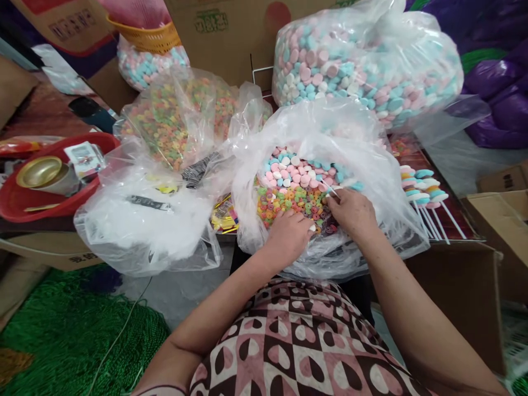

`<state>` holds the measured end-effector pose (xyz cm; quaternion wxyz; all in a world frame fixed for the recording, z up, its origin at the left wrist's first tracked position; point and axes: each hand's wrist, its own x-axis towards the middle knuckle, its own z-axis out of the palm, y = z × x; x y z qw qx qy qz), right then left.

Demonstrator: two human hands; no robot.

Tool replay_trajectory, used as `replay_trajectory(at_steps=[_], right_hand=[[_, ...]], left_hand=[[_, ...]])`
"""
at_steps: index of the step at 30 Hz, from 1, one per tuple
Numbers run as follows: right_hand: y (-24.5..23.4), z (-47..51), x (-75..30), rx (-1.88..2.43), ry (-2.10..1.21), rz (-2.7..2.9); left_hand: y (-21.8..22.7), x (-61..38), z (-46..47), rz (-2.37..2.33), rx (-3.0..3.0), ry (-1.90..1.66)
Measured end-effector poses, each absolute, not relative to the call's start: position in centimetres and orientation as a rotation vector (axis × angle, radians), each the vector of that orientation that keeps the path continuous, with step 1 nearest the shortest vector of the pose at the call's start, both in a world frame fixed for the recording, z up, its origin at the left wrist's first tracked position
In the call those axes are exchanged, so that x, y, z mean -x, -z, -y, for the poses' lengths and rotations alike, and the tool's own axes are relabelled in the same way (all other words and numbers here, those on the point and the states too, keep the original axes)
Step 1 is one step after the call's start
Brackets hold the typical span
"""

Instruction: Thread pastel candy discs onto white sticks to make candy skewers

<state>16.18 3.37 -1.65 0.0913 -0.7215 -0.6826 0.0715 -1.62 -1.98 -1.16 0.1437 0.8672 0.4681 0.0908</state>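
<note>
A clear plastic bag (373, 217) lies open before me, with pink, blue and white marshmallows (292, 170) at the back and colourful ring gummies (282, 201) in front. My right hand (353, 212) is closed in a pinch around a thin white stick (328, 187) at the bag's right side. My left hand (291, 236) reaches into the ring gummies, its fingers bent and partly hidden. A small white piece shows at its fingertips, too small to name surely. Finished candy skewers (424, 187), with discs stacked on white sticks, lie at the right.
A big bag of marshmallows (330, 71) stands behind, and a bag of ring gummies (177, 121) at back left. On the left are a white-filled plastic bag (144, 231) and a red basin (88, 192) holding a metal bowl (39, 171). Cardboard boxes (454, 297) stand lower right.
</note>
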Motion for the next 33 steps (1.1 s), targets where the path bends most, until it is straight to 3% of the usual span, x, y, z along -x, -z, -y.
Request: replay_trajectory(at_steps=[6,10,14,23,33], right_hand=[[-0.8,-1.6,-17.3,1.994,-0.29,1.88],[-2.6,1.2,-16.8,1.624,-0.832,1.601],[-2.3,2.8,-15.1,1.348,-1.351,1.234],[-0.4,3.1,-13.7,1.411,-1.16,1.139],[-2.4,4.7,-14.3,1.286,-1.235,1.128]], left_hand=[[1.3,1.5,1.4,-1.336,-2.362,-0.443],[1.4,1.9,0.6,-1.192,-1.563,-0.884],[1.0,2.0,0.4,-0.952,-1.037,-0.994],[-0.1,1.7,1.6,-0.875,-1.006,-1.001],[1.1,2.0,0.6,-1.02,-0.773,-1.141]])
